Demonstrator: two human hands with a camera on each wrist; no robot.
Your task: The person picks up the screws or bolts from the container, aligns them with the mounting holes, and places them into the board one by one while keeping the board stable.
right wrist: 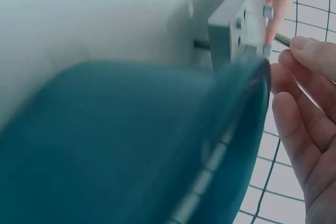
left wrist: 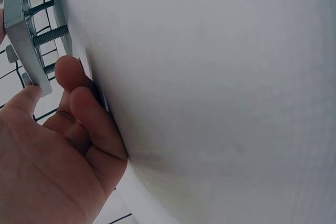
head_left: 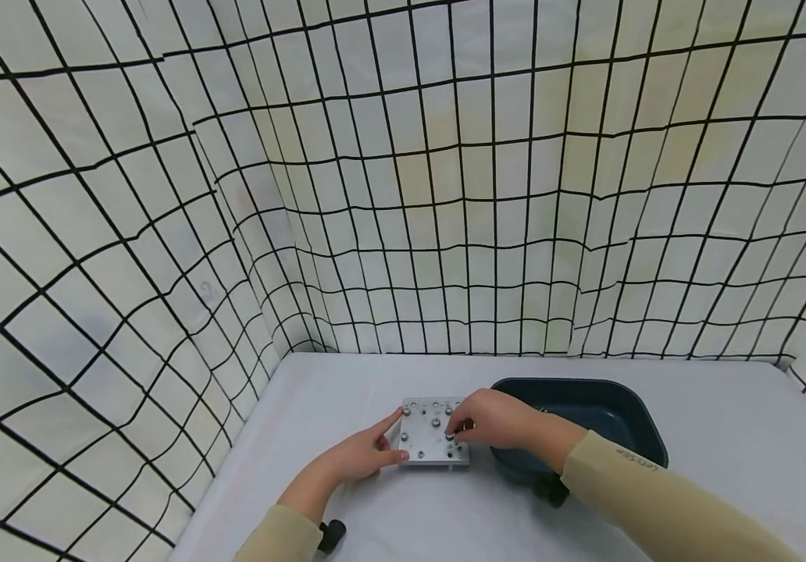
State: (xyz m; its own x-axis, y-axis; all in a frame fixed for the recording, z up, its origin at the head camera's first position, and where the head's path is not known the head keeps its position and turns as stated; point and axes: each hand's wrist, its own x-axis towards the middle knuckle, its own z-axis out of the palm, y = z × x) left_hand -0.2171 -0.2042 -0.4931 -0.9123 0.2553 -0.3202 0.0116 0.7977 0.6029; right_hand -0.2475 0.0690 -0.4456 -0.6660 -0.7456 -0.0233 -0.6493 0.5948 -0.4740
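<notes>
A silver metal plate [head_left: 426, 449] with several bolts in its top lies on the table. In the left wrist view, threaded bolt shanks [left wrist: 51, 35] stick out below the plate. My left hand [head_left: 357, 457] holds the plate's left side, index finger at the far corner and thumb at the near corner; its other fingers are curled by the tabletop. Over the plate's right part, my right hand [head_left: 497, 420] pinches a small threaded bolt [right wrist: 282, 39] between thumb and forefinger, clear of the plate in the right wrist view. In the head view the fingers mostly hide this bolt.
A dark teal tray [head_left: 645, 425] stands right of the plate, partly under my right forearm; its contents are mostly hidden. White walls with a black grid [head_left: 445, 234] enclose the back and left of the white table [head_left: 417, 519].
</notes>
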